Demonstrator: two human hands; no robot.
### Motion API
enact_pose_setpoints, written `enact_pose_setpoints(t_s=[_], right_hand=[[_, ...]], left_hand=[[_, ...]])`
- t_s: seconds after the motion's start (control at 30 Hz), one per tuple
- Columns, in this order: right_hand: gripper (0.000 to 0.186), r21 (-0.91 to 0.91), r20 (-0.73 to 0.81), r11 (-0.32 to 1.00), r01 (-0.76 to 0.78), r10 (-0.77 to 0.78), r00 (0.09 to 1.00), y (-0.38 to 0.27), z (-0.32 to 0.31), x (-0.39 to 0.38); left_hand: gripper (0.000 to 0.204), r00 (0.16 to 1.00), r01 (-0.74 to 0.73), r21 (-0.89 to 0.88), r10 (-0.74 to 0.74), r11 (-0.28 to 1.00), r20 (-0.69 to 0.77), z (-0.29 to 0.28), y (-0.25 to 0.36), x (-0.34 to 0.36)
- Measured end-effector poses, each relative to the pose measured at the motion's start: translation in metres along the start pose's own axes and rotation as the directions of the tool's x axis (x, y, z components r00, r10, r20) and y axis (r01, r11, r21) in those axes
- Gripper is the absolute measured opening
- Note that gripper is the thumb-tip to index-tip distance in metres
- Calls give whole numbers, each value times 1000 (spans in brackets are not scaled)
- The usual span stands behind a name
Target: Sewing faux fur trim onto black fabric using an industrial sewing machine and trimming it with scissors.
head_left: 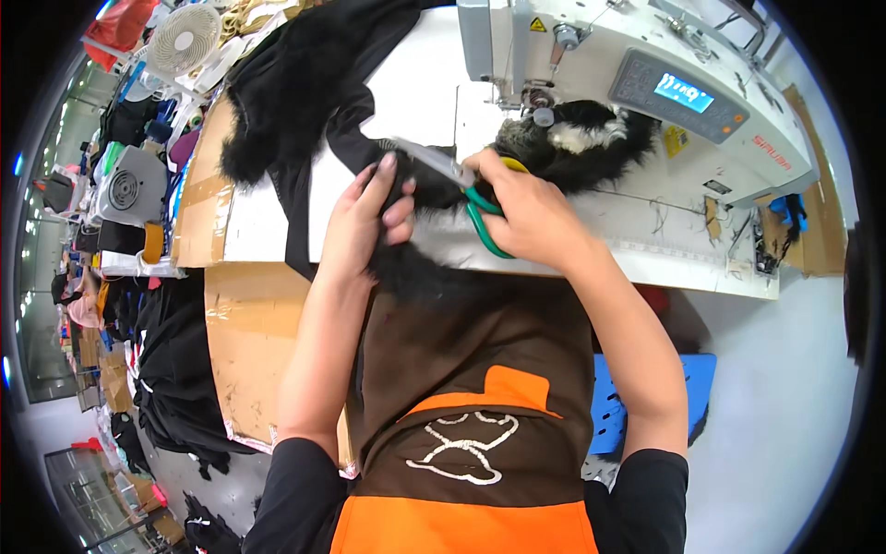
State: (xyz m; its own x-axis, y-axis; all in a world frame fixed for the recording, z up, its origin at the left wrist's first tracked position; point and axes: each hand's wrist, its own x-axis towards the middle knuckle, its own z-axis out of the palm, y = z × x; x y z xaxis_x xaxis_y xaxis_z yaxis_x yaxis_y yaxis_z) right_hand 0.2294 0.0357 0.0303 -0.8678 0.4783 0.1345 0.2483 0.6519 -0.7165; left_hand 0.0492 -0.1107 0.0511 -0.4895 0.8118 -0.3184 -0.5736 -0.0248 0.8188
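Right hand (535,214) is gripping one pair of scissors (474,214); left hand (360,222) is pinching one black furry piece (436,191) beside the blades, near the desk (646,226)'s front edge. One sewing machine (595,69) is standing beyond; white surface is showing rightward.

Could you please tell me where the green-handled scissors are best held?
Probably by the green handle, coming from the right: its loop lies on the side of the right hand, while the bare metal blades point left, near the left hand.
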Motion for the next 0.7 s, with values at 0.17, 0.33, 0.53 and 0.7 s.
enact_pose_setpoints(t_s=[0.17, 0.33, 0.53, 0.7], right_hand=[[49, -235, -26, 972, 20, -27, 999, 19, -16, -18], [43, -342, -135, 936, -81, 36, 990, 56, -56, -22], [50, -535, -173, 844, -13, -95, 980, 109, -97, -26], [57, -616, -211, 786, 55, -232, 950, 73, -98, -60]], left_hand=[[24, 989, 145, 59, -145, 988, -5, -6, -7, -21], [37, 971, 214, 234, -233, 948, 59, 1, -22, -32], [36, 961, 262, 101, -269, 960, 67, 20, -34, -19], [24, 984, 144, -180, -121, 973, 132, 33, -47, -5]])
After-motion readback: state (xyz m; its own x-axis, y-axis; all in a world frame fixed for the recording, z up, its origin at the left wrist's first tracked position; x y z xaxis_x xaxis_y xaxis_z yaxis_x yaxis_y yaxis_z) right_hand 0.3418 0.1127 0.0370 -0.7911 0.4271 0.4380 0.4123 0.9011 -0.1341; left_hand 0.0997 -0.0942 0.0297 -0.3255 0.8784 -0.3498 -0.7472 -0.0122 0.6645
